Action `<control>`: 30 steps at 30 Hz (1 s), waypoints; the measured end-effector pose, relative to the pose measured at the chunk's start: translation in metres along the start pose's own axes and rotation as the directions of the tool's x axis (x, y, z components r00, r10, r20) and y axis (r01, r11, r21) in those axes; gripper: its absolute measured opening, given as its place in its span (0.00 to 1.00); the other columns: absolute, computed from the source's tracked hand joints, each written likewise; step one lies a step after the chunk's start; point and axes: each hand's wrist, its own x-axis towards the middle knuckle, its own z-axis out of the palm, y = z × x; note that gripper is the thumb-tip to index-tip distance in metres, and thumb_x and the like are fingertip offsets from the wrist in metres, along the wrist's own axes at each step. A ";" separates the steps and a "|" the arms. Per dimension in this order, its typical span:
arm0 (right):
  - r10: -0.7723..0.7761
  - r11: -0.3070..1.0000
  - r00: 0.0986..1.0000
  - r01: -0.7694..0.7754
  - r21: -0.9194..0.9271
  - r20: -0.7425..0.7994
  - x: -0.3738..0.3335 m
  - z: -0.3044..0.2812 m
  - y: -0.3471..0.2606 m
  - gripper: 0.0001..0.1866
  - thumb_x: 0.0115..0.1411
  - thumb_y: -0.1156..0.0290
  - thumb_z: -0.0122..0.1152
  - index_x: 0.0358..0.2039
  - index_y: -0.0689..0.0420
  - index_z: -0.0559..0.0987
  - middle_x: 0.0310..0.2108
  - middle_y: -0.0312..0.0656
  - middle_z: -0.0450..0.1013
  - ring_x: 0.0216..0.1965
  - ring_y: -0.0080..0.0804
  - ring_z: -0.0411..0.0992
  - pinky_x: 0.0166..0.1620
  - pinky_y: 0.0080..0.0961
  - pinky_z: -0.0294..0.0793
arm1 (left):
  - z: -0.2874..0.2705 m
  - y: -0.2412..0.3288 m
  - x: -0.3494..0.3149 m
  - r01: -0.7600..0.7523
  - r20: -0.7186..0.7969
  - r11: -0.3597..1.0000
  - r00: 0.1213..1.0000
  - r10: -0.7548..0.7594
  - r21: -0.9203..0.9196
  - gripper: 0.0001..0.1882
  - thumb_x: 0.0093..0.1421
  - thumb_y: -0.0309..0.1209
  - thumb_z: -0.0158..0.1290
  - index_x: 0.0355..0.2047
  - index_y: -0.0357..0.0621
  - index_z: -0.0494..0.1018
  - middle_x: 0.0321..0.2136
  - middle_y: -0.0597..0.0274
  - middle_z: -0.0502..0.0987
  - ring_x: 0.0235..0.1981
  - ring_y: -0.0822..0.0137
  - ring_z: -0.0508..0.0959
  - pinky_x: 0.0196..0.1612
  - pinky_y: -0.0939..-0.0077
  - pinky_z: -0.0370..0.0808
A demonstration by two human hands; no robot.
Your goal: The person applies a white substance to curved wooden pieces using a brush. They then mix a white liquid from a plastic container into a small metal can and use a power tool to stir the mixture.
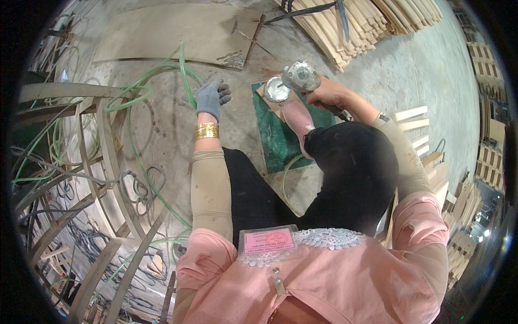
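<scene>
My left hand (pixel 213 99), in a grey glove, is raised at the left with its fingers curled. A loop of green hose (pixel 184 75) runs into that hand. On the right, my bare right hand (pixel 325 95) grips a disc sander (pixel 302 76) with a grey metal head and a round whitish disc (pixel 277 89). The disc is over a brown wooden piece (pixel 271 102) lying on a green board (pixel 270 141); whether they touch, I cannot tell. My foot in a pink sock (pixel 297 117) rests beside the disc and partly hides the wooden piece.
A wooden frame of curved slats (pixel 102 146) stands at the left, with tangled hoses and cables (pixel 75 232) around it. A large flat panel (pixel 172 32) lies ahead. Strapped bundles of wooden strips (pixel 345 32) are at the far right; loose strips (pixel 413 123) lie nearer.
</scene>
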 end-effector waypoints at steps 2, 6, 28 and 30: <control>0.000 1.000 1.000 0.000 0.008 0.011 0.000 0.000 0.000 0.12 0.37 0.79 0.58 0.27 0.63 0.71 0.14 0.35 0.65 0.12 0.21 0.61 0.13 0.21 0.57 | 0.001 0.000 0.000 0.000 0.002 1.000 1.000 0.000 0.001 0.11 0.55 0.31 0.50 0.35 0.36 0.69 0.22 0.59 0.72 0.18 0.68 0.72 0.21 0.79 0.72; 0.037 0.999 0.999 -0.036 -0.014 0.040 -0.003 0.001 -0.002 0.11 0.38 0.79 0.57 0.27 0.63 0.71 0.15 0.35 0.65 0.12 0.21 0.62 0.14 0.20 0.57 | 0.001 0.000 0.000 -0.008 -0.003 1.000 1.000 0.008 0.017 0.11 0.55 0.31 0.50 0.35 0.36 0.69 0.22 0.59 0.72 0.18 0.69 0.72 0.21 0.78 0.72; 0.088 0.992 0.991 -0.096 -0.083 -0.100 0.005 -0.002 0.007 0.09 0.38 0.78 0.57 0.24 0.62 0.70 0.13 0.36 0.64 0.12 0.22 0.62 0.13 0.21 0.58 | -0.005 0.001 0.000 -0.014 -0.010 1.000 1.000 0.014 -0.017 0.11 0.55 0.30 0.50 0.35 0.36 0.69 0.25 0.55 0.73 0.19 0.67 0.73 0.21 0.77 0.73; 0.087 0.991 0.993 -0.094 -0.095 -0.077 0.004 -0.001 0.002 0.09 0.38 0.78 0.57 0.24 0.62 0.70 0.13 0.36 0.64 0.12 0.22 0.62 0.13 0.21 0.58 | -0.004 0.001 -0.001 -0.013 -0.002 1.000 1.000 0.013 -0.007 0.11 0.55 0.31 0.50 0.35 0.37 0.69 0.24 0.59 0.72 0.19 0.68 0.72 0.22 0.78 0.73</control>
